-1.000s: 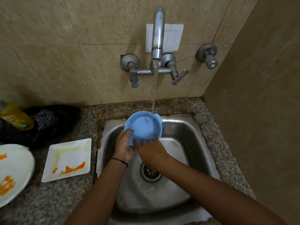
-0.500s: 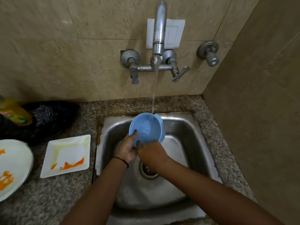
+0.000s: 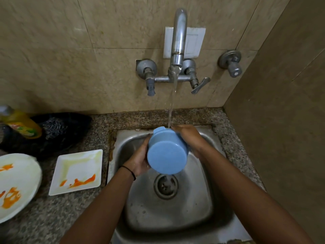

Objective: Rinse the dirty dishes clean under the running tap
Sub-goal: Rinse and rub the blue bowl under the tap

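Observation:
A blue plastic bowl [image 3: 167,155] is held over the steel sink [image 3: 207,182], turned so its flat underside faces me. My left hand [image 3: 139,161] grips its left side. My right hand [image 3: 189,138] wraps round its far right side, right where the stream from the tap [image 3: 178,41] lands. On the counter to the left lie a square white plate [image 3: 77,171] and a round white plate [image 3: 15,185], both smeared with orange sauce.
A yellow dish-soap bottle [image 3: 21,124] and a steel scrubber [image 3: 54,127] on a black cloth sit at the back left of the granite counter [image 3: 61,217]. A tiled wall closes in the right side. The drain [image 3: 165,185] lies below the bowl.
The bowl has been turned over: its open inside faced me before, now its underside does. My right hand has moved from the near rim to the far right side.

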